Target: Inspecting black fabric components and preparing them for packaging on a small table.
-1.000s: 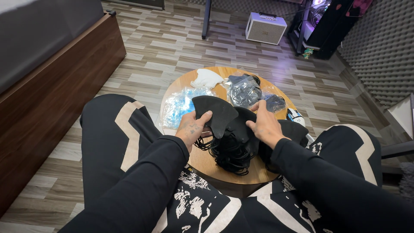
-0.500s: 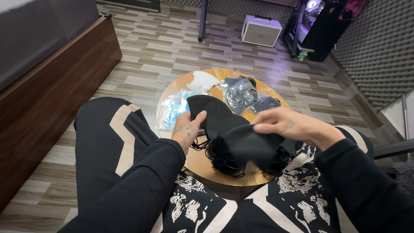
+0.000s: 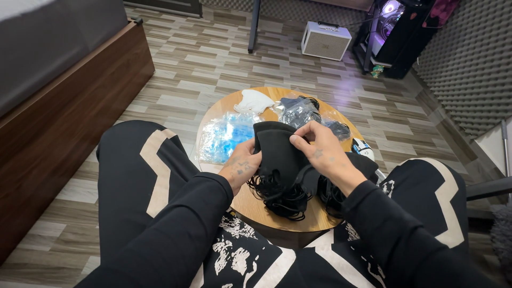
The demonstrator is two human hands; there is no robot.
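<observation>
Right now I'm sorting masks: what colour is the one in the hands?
Black mask, clearest in the head view.

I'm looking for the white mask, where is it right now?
In the head view, the white mask lies at the far left edge of the round wooden table, just beyond the clear bag of blue masks and left of the grey bagged masks.

One round wooden table is carrying one white mask, one clear bag of blue masks, one clear bag of dark masks, and an uncountable stack of black masks.
</observation>
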